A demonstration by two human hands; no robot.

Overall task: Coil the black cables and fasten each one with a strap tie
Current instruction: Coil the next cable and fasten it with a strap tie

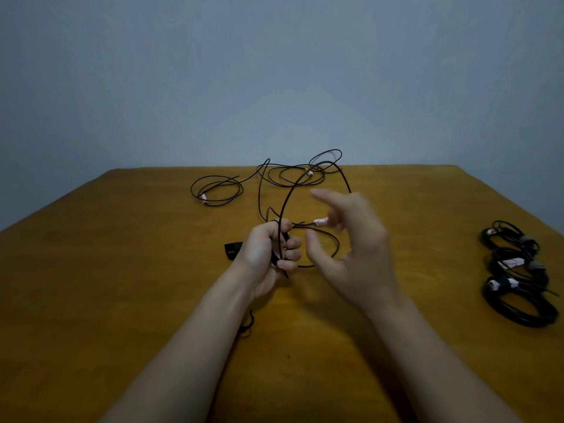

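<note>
Two loose tangles of black cable lie on the worktop (122, 270) beyond the left hand (268, 248): the first tangle (216, 190) up and to its left, the second tangle (299, 175) straight beyond it. Just left of that hand lies a black strap tie (232, 250), and below its wrist a small dark item (247, 325) that I cannot make out.

The left hand's fingers (293, 243) are curled round a few turns of the cable in hand (283, 203), which arches above in one big loop. Right of the left hand, the right hand (351, 239) is blurred, fingers spread wide, gripping nothing I can see. A white-tagged plug end (321, 221) shows between the two hands. Far right of the left hand sit three finished coils (518, 303), each bound.

Coiling looks to be under way, no tie on yet. Next, the right hand likely needs to catch the free length and lay another turn into the left fist. That cable seems to run back into the second tangle, so it may snag.
</note>
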